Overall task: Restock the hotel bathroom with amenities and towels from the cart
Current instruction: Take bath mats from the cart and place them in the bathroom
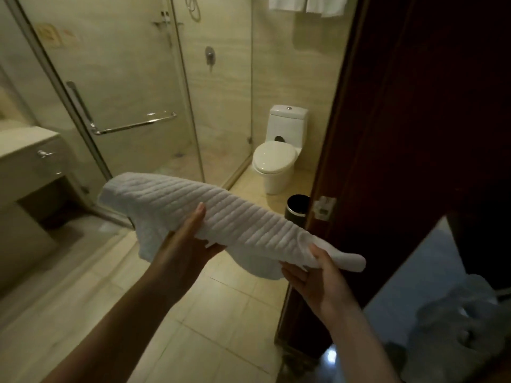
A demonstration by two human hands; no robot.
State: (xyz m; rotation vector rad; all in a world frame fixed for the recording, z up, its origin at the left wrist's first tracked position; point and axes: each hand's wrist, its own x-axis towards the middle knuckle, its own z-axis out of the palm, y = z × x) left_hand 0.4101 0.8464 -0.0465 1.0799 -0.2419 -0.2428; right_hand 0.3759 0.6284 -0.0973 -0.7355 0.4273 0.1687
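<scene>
Ribbed white towel (221,214) held in the grip of left hand (190,240) and right hand (318,275); bin (297,207) beyond right grip, contents unclear.

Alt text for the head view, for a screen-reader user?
A left hand and a right hand hold a white ribbed towel over a tiled bathroom floor. Behind it: a glass shower enclosure, a white toilet, a dark bin.

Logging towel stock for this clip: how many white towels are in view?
3: one ribbed towel held by left hand and right hand; two hanging towels high above the toilet; others may be cropped out.
</scene>
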